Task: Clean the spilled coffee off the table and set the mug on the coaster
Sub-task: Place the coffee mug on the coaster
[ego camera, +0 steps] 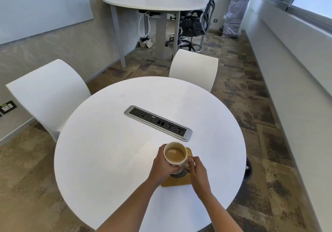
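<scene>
A white mug (175,155) with red marks, full of milky coffee, is over the yellow-brown square coaster (177,182) on the round white table (107,151). A patterned black-and-white disc shows on the coaster under the mug. My left hand (162,165) wraps around the mug's left side. My right hand (196,170) pinches the handle on the mug's right. Whether the mug's base touches the coaster is hidden by my hands. I see no spill on the tabletop.
A silver-framed socket strip (158,123) is set into the table's middle. Two white chairs (48,97) (194,70) stand at the far side. Beyond them are a second white table (154,2) and black office chairs (197,21).
</scene>
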Demonstrator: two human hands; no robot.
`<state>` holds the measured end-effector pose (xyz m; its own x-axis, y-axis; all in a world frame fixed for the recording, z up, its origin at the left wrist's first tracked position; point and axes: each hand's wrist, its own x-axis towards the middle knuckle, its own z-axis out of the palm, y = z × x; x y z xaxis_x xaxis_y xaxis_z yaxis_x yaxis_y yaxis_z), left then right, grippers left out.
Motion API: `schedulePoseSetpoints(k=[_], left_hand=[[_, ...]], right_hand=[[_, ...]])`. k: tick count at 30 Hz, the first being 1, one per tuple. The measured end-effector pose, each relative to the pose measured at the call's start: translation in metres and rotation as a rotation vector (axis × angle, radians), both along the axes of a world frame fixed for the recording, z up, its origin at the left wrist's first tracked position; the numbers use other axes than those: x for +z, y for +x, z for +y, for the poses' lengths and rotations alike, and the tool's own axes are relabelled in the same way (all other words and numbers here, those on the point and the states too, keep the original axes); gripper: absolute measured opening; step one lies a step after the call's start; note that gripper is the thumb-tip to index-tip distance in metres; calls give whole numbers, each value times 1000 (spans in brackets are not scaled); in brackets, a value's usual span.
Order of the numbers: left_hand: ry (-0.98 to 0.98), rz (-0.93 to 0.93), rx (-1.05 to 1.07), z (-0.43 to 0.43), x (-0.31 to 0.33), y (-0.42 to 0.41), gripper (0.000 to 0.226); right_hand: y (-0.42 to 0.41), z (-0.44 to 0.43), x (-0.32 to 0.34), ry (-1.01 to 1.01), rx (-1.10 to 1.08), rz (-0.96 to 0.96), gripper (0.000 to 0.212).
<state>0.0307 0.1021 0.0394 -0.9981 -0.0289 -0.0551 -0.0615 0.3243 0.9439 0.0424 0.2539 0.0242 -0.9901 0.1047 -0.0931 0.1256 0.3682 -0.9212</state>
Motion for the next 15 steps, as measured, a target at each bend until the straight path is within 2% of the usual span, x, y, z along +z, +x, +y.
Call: schedulePoseSetpoints(k=[15], left_hand=[[-21,22,20,22,-6,2,78]], right_hand=[[-1,19,-12,-56,18,-46,23]])
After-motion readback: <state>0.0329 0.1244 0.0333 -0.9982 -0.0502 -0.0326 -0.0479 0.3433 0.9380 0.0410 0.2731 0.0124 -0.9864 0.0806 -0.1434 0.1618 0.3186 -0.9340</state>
